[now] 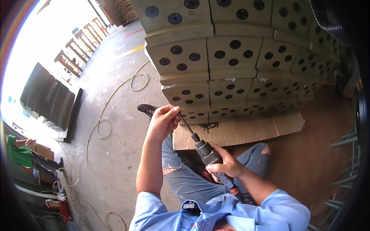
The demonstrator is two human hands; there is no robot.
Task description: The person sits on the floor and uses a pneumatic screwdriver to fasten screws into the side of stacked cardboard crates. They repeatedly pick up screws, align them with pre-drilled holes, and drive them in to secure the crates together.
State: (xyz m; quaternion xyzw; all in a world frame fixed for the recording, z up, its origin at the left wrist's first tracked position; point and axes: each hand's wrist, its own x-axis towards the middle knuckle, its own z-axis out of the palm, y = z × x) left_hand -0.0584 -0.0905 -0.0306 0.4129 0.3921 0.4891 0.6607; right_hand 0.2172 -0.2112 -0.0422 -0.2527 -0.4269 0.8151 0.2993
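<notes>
My right hand [228,163] is wrapped round the body of a power screwdriver [206,151], a dark tool with a long thin bit [187,125] pointing up and left. The bit's tip meets the pinched fingers of my left hand [165,120]. Whatever those fingers hold at the tip is too small to make out. Just beyond the tool stands a stack of pale cushion-like blocks [189,71], whose near faces carry round black discs [176,49]. A few small dark screw-like pieces [208,126] lie on a flat cardboard sheet [246,129] below the stack.
My bent legs in ripped jeans [185,181] lie under the tool. A pale hose [88,142] loops across the concrete floor at left. Farther left are a grey wrapped stack [48,96], wooden frames [73,54] and a person in green [23,154]. Pale green bars [345,140] stand at right.
</notes>
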